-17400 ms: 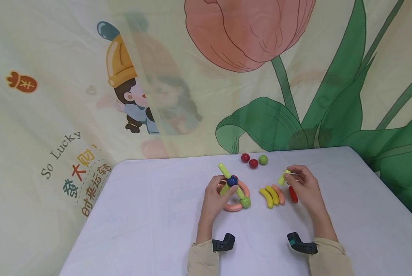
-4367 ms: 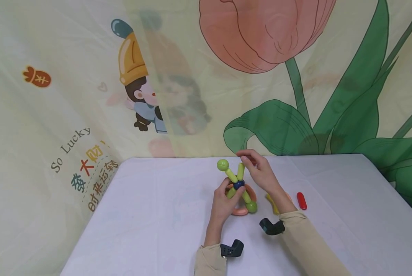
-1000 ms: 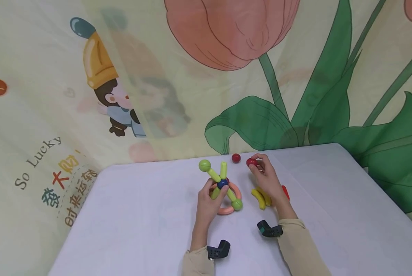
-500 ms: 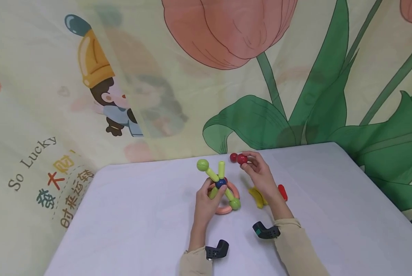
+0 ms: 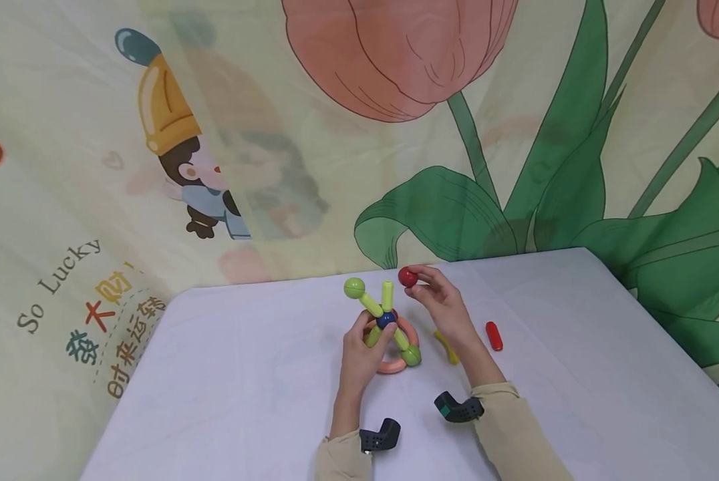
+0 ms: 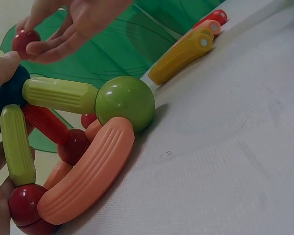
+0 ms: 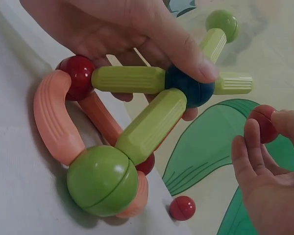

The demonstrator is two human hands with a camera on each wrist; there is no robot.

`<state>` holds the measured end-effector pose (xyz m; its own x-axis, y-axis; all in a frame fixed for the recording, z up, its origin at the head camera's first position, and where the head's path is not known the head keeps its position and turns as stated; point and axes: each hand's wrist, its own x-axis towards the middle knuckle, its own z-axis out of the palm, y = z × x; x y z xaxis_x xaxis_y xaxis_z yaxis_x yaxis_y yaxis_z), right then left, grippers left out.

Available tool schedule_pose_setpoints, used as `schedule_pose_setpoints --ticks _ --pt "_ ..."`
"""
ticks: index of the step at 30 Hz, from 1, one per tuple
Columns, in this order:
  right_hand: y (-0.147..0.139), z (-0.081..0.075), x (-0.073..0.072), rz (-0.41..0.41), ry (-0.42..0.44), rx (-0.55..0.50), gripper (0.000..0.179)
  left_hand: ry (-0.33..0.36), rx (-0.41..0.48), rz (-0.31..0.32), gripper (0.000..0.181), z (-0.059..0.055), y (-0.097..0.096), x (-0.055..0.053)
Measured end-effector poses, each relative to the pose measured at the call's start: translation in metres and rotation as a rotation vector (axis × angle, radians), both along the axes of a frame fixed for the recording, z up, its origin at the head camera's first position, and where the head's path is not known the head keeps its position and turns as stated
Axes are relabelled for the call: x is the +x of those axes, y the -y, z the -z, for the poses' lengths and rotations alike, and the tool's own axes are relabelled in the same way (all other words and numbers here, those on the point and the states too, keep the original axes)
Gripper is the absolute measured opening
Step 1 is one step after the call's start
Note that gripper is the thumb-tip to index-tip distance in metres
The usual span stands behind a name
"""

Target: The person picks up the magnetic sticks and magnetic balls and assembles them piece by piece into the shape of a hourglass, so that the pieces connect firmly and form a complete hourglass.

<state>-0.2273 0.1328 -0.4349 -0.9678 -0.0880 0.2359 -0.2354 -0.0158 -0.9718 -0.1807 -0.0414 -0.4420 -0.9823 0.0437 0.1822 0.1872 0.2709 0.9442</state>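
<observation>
My left hand grips a toy built of magnetic sticks and balls at its blue ball, thumb across the ball. Yellow-green sticks and a red stick meet there. Curved pink sticks form a ring at the base, joined by red balls and a green ball. Of two sticks jutting upward, one bears a green ball; the other has a bare end. My right hand pinches a red ball between thumb and fingers, just right of that bare end.
Right of the toy lie yellow curved sticks, a pink one and a red stick, partly behind my right forearm in the head view. Another red ball rests on the white table. A printed curtain hangs behind.
Over the last second, my right hand has carried the red ball leftward, nearer the toy. Since the oldest frame, the toy has gained the upper green ball and the bare-ended stick.
</observation>
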Motion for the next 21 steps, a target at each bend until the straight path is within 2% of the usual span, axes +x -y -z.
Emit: schedule_pose_setpoints --ticks 9,16,21 --pt "0.01 -0.003 -0.003 0.057 0.029 -0.026 0.044 0.0 -0.006 -0.008 0.029 0.003 0.0 -0.002" --pt "0.016 -0.007 -0.007 0.039 -0.007 -0.009 0.042 0.018 -0.01 -0.006 0.03 0.002 -0.001 -0.001" --pt "0.018 -0.008 -0.008 0.046 -0.047 0.011 0.045 -0.006 -0.017 -0.002 0.03 0.001 -0.001 -0.001"
